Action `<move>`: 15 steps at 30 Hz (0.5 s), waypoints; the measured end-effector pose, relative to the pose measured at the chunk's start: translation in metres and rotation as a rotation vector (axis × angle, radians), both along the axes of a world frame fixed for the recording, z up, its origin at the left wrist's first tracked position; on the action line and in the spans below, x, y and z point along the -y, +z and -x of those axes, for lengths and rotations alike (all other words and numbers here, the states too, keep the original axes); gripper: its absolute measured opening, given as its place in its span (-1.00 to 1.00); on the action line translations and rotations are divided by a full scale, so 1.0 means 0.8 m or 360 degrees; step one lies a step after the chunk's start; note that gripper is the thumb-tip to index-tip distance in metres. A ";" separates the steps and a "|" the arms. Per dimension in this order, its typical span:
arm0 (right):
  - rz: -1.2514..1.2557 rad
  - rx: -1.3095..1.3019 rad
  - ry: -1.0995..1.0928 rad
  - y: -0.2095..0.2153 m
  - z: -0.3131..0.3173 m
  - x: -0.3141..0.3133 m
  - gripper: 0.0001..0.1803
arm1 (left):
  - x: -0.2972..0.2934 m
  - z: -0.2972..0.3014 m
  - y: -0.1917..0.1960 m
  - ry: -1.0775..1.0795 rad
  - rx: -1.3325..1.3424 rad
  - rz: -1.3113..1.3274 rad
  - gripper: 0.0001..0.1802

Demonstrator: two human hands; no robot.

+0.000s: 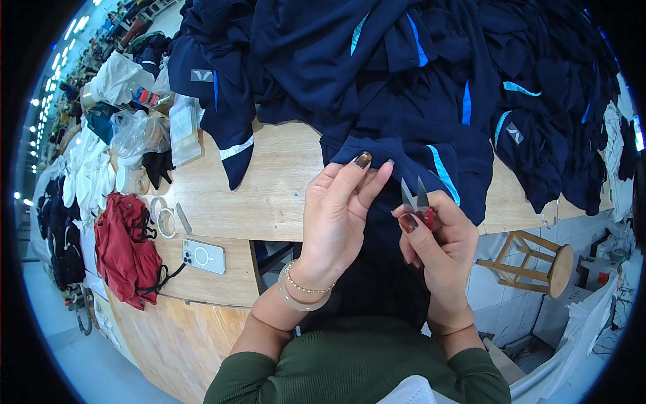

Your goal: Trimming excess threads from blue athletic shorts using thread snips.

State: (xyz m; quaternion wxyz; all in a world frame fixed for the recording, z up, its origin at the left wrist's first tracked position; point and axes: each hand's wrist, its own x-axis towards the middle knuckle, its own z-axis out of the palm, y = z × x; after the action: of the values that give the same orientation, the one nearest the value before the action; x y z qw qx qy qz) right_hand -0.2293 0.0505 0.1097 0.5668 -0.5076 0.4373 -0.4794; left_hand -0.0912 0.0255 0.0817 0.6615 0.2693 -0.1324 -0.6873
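Navy fabric with light blue strips covers much of the table ahead of me. My left hand (343, 209), with bracelets at the wrist, pinches an edge of a navy garment (377, 149) between thumb and fingers. Close by on the right, my right hand (437, 242) grips small thread snips (414, 198) with red on the handle. Their two pointed blades stand apart and point up, beside the garment's edge. Part of the garment hangs over the table edge between my forearms. Whether a thread lies between the blades is too small to tell.
A phone (204, 256), tape rolls (165, 220) and a red cloth bag (126, 246) lie on the left of the wooden table (269, 192). Plastic-wrapped items (139, 132) sit behind them. More navy garments (538, 138) hang over the right edge, above a wooden stool (560, 271).
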 end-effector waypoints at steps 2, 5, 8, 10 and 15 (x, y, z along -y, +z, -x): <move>-0.0052 0.0065 0.0049 -0.002 -0.001 0.001 -0.88 | 0.000 0.001 0.001 0.0016 0.0001 0.0015 -0.84; -0.0106 0.0041 0.0121 -0.003 -0.003 0.006 -0.88 | -0.004 0.002 0.002 0.0041 -0.0049 0.0017 -0.84; -0.0085 -0.0030 0.0112 -0.005 -0.014 0.007 -0.81 | -0.005 0.000 0.001 -0.0044 -0.0077 -0.0018 -0.85; -0.0072 -0.0035 0.0112 -0.007 -0.015 0.007 -0.81 | -0.006 0.001 0.001 -0.0089 -0.0132 0.0018 -0.86; -0.0077 -0.0026 0.0079 -0.010 -0.014 0.009 -0.89 | -0.007 0.004 0.006 -0.0032 -0.0079 -0.0031 -0.86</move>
State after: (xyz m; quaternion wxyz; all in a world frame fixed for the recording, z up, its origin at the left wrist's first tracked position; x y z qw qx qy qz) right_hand -0.2178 0.0435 0.1016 0.5872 -0.5083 0.4406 -0.4503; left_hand -0.0946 0.0307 0.0861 0.6550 0.2574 -0.1119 -0.7016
